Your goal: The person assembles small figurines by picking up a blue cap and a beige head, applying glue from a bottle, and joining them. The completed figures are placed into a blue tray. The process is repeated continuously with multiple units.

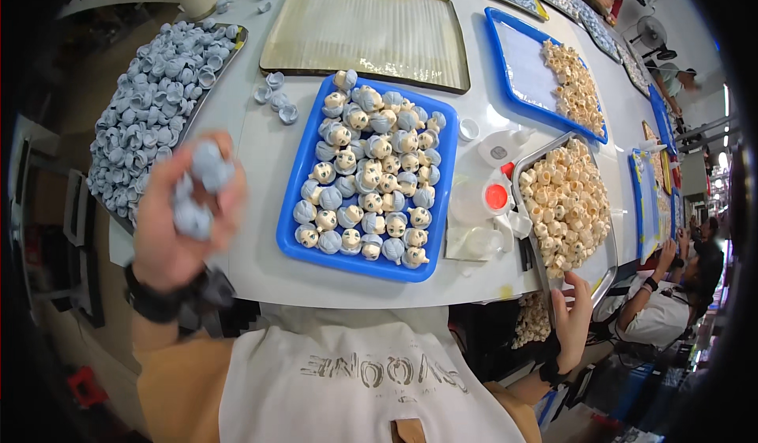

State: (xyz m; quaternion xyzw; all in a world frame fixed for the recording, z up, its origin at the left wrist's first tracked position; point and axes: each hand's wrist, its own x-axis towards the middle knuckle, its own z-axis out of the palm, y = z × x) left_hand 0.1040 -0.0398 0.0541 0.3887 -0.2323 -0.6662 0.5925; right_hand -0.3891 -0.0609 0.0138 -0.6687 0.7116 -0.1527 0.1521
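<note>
My left hand [178, 234], slightly blurred, is closed around a few blue-grey doll-hair shells [212, 167], raised beside a tray heaped with similar shells [158, 88]. At the near edge of a metal tray [608, 265] is my right hand [572, 320], thumb and fingers apart, close to the lowest cream doll-face pieces [564, 198]. I see nothing held in it. Between my hands a blue tray [355, 265] carries many small doll heads [371, 174], cream faces joined with blue-grey hair, lying at various angles.
Several loose shells [276, 99] lie behind the blue tray. A large shallow tray [367, 32] is at the back. Right of the doll heads stand squeeze bottles [501, 147] and a red-topped container [496, 197]. Another blue tray [521, 88] holds cream parts. Other people work at the right.
</note>
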